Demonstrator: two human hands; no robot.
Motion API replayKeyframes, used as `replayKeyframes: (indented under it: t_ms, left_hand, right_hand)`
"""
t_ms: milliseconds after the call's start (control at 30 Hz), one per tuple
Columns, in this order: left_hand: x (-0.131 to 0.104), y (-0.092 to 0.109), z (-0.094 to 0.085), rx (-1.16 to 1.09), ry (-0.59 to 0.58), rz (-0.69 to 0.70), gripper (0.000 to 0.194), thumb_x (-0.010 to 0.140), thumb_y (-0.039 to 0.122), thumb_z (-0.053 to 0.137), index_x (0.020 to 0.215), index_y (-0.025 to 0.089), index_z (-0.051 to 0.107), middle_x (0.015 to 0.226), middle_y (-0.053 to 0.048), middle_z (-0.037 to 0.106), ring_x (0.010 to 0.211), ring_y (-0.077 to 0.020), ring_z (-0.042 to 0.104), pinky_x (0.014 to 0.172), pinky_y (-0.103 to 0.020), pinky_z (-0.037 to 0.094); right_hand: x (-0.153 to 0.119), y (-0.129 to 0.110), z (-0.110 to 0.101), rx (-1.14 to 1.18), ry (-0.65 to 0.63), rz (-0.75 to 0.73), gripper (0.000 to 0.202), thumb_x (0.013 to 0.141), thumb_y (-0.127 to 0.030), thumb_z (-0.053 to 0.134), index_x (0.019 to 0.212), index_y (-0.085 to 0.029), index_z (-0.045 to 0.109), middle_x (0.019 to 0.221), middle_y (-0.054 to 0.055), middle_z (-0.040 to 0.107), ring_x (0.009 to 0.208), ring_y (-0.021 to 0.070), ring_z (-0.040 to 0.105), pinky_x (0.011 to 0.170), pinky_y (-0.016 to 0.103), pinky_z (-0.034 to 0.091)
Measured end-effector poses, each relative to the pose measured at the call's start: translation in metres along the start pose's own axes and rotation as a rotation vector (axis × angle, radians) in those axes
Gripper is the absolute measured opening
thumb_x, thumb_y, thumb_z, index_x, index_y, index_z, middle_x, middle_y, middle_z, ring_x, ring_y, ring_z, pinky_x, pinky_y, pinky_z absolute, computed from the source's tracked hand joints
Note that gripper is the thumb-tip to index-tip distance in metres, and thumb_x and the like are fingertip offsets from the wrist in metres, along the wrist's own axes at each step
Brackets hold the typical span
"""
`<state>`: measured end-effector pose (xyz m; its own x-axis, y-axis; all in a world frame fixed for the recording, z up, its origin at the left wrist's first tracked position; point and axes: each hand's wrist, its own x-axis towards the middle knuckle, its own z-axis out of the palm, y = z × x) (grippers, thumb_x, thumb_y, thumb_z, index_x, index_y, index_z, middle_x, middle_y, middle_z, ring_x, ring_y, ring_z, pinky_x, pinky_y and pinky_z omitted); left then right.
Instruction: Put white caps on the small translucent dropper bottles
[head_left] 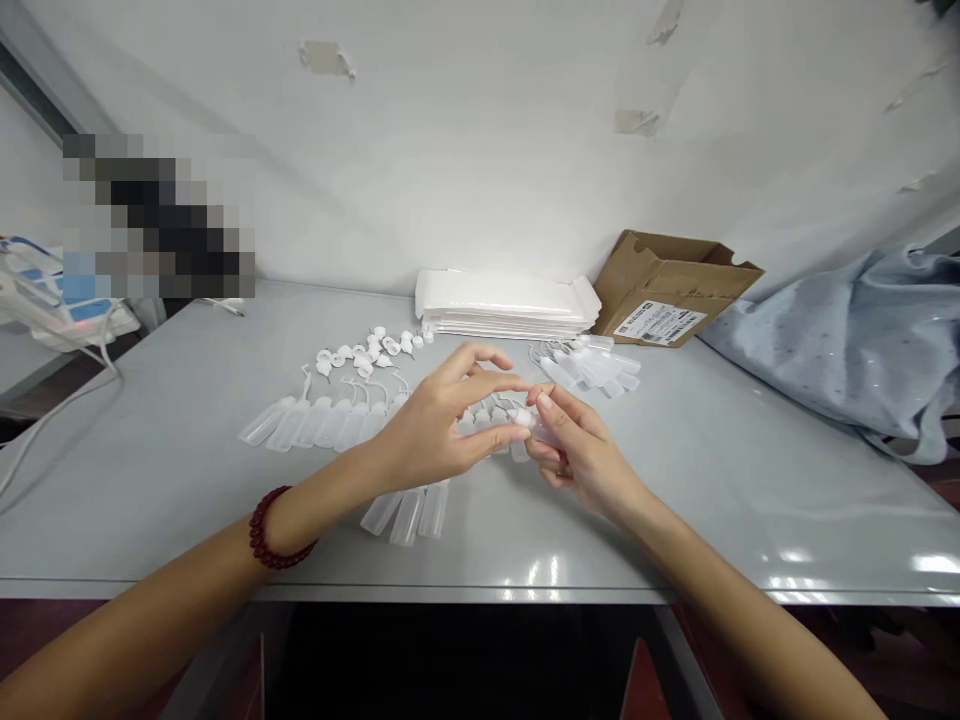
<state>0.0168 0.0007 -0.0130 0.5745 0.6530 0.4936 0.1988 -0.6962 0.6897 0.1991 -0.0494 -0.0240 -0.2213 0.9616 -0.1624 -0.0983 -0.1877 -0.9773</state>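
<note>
My right hand (581,440) has its fingers closed round a small translucent plastic bottle (541,430), tilted with its white top (519,416) toward the left. Most of the bottle is hidden by the fingers. My left hand (442,415) is close beside it, thumb and fingers apart around the top. Its thumb tip is near or touching the white top; contact is unclear. Beneath and behind the hands lies a row of similar flat bottles (322,422) with thin strap-like loops. Several more bottles (405,515) lie nearer the table's front edge.
White pointed caps (365,352) are scattered behind the row. Another pile of bottles (592,367) lies at the right, below a cardboard box (667,285). White padded envelopes (506,303) are stacked against the wall. A light-blue fabric bag (847,345) rests on the grey table (750,480).
</note>
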Motion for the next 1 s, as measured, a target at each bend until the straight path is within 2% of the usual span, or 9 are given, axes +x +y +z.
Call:
replayKeyframes:
  t_ms: [100,200,300,400,533,700,767,867,1000]
  left_hand:
    - [-0.001,0.004,0.001,0.054,0.137,-0.057,0.016,0.084,0.031,0.062,0.087,0.017,0.068,0.085,-0.005,0.062,0.067,-0.0124,0.051,0.056,-0.024,0.043]
    - [-0.001,0.008,0.003,-0.042,-0.031,-0.269,0.030,0.088,0.038,0.056,0.071,0.015,0.065,0.053,0.002,0.049,0.048,-0.0083,0.039,0.044,-0.021,0.032]
    - [0.001,0.010,0.003,-0.189,-0.182,-0.436,0.036,0.088,0.045,0.055,0.073,0.015,0.067,0.049,0.004,0.043,0.044,-0.0069,0.035,0.039,-0.020,0.026]
    - [0.002,0.010,-0.001,-0.305,-0.263,-0.510,0.035,0.088,0.046,0.054,0.077,0.015,0.066,0.052,0.004,0.046,0.045,-0.0074,0.041,0.041,-0.019,0.033]
    - [0.001,0.008,-0.005,-0.326,-0.337,-0.445,0.030,0.089,0.043,0.055,0.083,0.016,0.066,0.060,0.001,0.058,0.053,-0.0097,0.053,0.048,-0.020,0.043]
    - [-0.003,0.000,-0.004,-0.022,-0.245,-0.046,0.017,0.090,0.026,0.052,0.091,0.015,0.066,0.078,-0.004,0.067,0.069,-0.0133,0.059,0.066,-0.025,0.048]
    - [-0.003,-0.002,-0.003,0.024,-0.233,0.031,0.017,0.091,0.022,0.050,0.096,0.016,0.065,0.084,-0.005,0.068,0.075,-0.0144,0.060,0.071,-0.027,0.048]
    - [-0.002,-0.002,-0.003,-0.057,-0.239,-0.033,0.017,0.090,0.024,0.053,0.097,0.016,0.066,0.086,-0.004,0.068,0.074,-0.0131,0.060,0.070,-0.025,0.049]
    - [0.001,0.003,-0.006,-0.211,-0.327,-0.281,0.026,0.093,0.035,0.050,0.082,0.016,0.066,0.070,-0.001,0.065,0.061,-0.0102,0.057,0.054,-0.020,0.043]
  right_hand:
    - [-0.001,0.007,0.001,-0.169,0.130,-0.196,0.029,0.090,-0.053,0.051,0.090,-0.025,0.039,0.053,-0.011,0.030,0.045,0.0070,0.025,0.042,0.018,0.022]
    - [-0.001,0.014,0.001,-0.401,0.213,-0.368,0.024,0.092,-0.047,0.048,0.092,-0.025,0.039,0.055,-0.010,0.034,0.047,0.0082,0.031,0.047,0.021,0.027]
    - [-0.002,0.017,0.000,-0.571,0.219,-0.462,0.017,0.094,-0.039,0.047,0.092,-0.024,0.038,0.054,-0.010,0.033,0.046,0.0087,0.030,0.046,0.022,0.024]
    - [-0.003,0.018,-0.001,-0.626,0.191,-0.534,0.015,0.093,-0.034,0.049,0.093,-0.024,0.037,0.054,-0.011,0.031,0.045,0.0083,0.027,0.046,0.022,0.022]
    - [-0.004,0.017,-0.002,-0.515,0.160,-0.434,0.023,0.093,-0.045,0.048,0.093,-0.024,0.038,0.054,-0.010,0.037,0.046,0.0087,0.030,0.046,0.023,0.024]
    - [0.000,0.011,-0.002,-0.221,0.050,-0.177,0.037,0.088,-0.060,0.046,0.089,-0.024,0.039,0.055,-0.010,0.035,0.042,0.0062,0.027,0.043,0.021,0.023]
    - [0.001,0.008,-0.001,-0.173,0.039,-0.119,0.040,0.087,-0.063,0.047,0.086,-0.024,0.039,0.054,-0.011,0.032,0.040,0.0052,0.025,0.042,0.020,0.022]
    - [0.001,0.009,-0.002,-0.212,0.077,-0.150,0.039,0.088,-0.061,0.046,0.086,-0.023,0.040,0.055,-0.010,0.034,0.041,0.0057,0.028,0.043,0.020,0.023]
    - [-0.002,0.014,-0.005,-0.438,0.115,-0.311,0.034,0.092,-0.056,0.043,0.088,-0.023,0.043,0.055,-0.008,0.039,0.047,0.0084,0.034,0.046,0.022,0.027]
